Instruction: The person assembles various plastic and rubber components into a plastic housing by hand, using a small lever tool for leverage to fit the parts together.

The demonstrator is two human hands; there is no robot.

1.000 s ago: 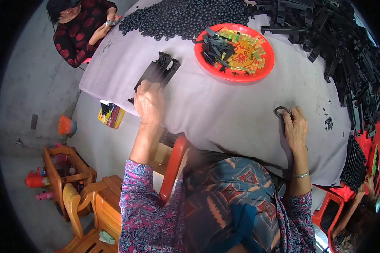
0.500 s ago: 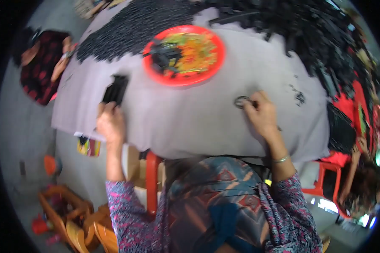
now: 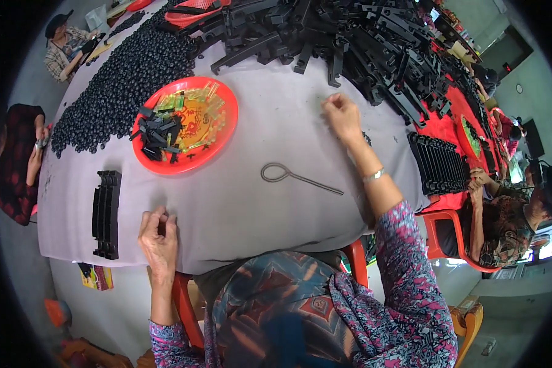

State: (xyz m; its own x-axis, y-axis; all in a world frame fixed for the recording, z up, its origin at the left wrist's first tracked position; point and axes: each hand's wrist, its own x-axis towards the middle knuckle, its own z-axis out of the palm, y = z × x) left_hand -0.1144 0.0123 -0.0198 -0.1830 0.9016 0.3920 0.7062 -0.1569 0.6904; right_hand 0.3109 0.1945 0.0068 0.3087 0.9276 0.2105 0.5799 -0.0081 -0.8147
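My left hand (image 3: 158, 242) is near the front edge of the cloth, its fingers loosely curled with a gap to the thumb and nothing seen in it. Left of it lies a long black slotted plastic strip (image 3: 106, 214), apart from the fingers. My right hand (image 3: 342, 118) is over the cloth in front of the pile of black plastic parts (image 3: 374, 52). Its fingertips are drawn together, and nothing shows between them. Between the hands lies a metal rod tool with a loop handle (image 3: 297, 176), touched by neither.
A red plate (image 3: 232, 132) holds small black and yellowish clear pieces. Behind it spreads a heap of small round black parts (image 3: 119, 86). A red basket (image 3: 190, 13) stands at the back. Rows of black strips (image 3: 438, 162) lie at right beside a co-worker (image 3: 512, 214); another person (image 3: 21, 159) sits at left.
The black strip has left my left hand and lies on the cloth. My right hand has let go of the looped tool and moved away toward the pile. The view has turned.
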